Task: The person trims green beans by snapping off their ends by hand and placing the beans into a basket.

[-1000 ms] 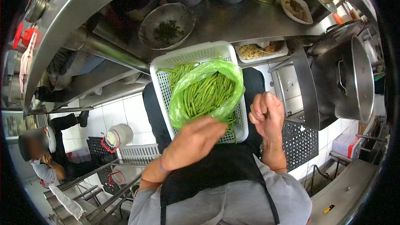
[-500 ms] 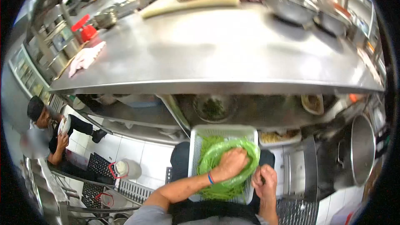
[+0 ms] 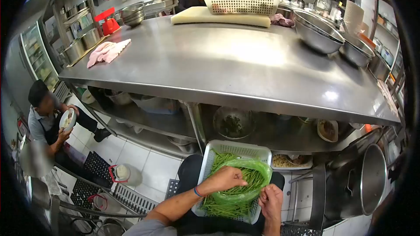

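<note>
The white basket (image 3: 208,162) sits across the person's lap, below the near edge of the steel worktop (image 3: 197,63). Inside it, the green plastic bag (image 3: 264,167) stands open, set towards the basket's right edge. Slim green beans (image 3: 253,177) fill the bag's mouth, and loose beans (image 3: 225,209) lie outside it, along the left edge and towards the near edge.

The left hand (image 3: 226,179) is over the beans in the bag, its fingers drawn into a narrow pinch; whether a bean is between them, I cannot tell. The right hand (image 3: 271,199) is at the basket's right edge, just beside the bag's rim, fingers curled close; what it holds, if anything, is hidden.

For good handling here, a light fingertip pinch seems best, since thin beans in a tangle would snap or drag others along if gripped hard. Taking hold near one end and lifting along the bean's length should free it cleanly. The soft rim could fold inward over the beans, so it is worth keeping it spread. Level knees matter too, as the basket could tip on the lap.
</note>
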Available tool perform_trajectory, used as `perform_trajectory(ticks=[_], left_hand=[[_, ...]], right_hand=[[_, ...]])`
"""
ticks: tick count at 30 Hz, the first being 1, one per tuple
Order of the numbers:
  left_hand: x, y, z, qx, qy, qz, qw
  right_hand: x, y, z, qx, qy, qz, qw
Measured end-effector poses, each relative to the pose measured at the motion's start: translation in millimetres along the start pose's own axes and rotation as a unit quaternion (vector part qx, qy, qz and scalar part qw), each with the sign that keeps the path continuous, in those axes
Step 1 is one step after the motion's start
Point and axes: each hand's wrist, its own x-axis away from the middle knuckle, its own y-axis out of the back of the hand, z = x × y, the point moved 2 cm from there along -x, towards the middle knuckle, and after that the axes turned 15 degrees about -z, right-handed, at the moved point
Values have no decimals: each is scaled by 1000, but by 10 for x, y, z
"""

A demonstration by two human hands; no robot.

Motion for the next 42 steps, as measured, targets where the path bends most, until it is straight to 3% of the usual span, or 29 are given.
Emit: perform_trajectory(ticks=[5, 8, 9, 14, 20, 24, 27, 31, 42], left_hand=[[141, 99, -131, 60, -14, -53, 997], [202, 38, -196, 136, -20, -87, 987], [184, -70, -67, 193, 3, -86, 977], [194, -60, 73, 327, 84, -67, 939], [285, 38, -52, 421, 116, -103, 893], [305, 40, -48, 409, 112, -112, 899], [330, 52, -104, 385, 111, -109, 909], [398, 18, -109, 364, 106, -85, 921], [448, -108, -133, 394, 97, -94, 909]], right_hand=[[-5, -65, -120, 159, 62, 13, 985], [-28, -227, -197, 281, 190, 69, 938], [42, -359, -164, 267, 165, 72, 947], [-37, -347, -246, 350, 229, 52, 907], [-44, -274, -280, 291, 231, 41, 927], [6, -321, -176, 285, 253, 52, 923], [88, -362, -58, 299, 193, 60, 932], [109, -413, 10, 330, 261, 75, 904], [63, -356, -69, 312, 248, 28, 917]])
